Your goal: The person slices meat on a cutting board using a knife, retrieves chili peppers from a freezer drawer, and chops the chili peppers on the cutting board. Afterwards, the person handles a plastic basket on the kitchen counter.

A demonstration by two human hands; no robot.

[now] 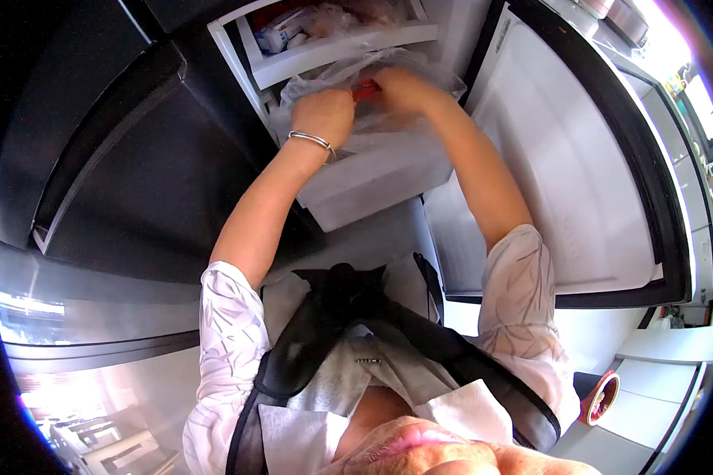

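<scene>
Over a pulled-out white freezer drawer (372, 190), both of my hands meet at a small red thing (365, 89) whose kind I cannot make out. My left hand (325, 115), with a bracelet at the wrist, is closed on its left end. From the other side my right hand (404, 91), partly blurred, has its fingers bent in against the red thing. A clear, crumpled plastic bag (444, 75) spreads around and under both hands and hides most of what lies in the drawer.
Above is another drawer (348, 51) with a blue-and-white pack (281, 36) and bagged items. The open freezer door (554, 174) stands close on my right. A dark closed door with a long handle (103, 142) is on the left. White cabinets (650, 396) are at lower right.
</scene>
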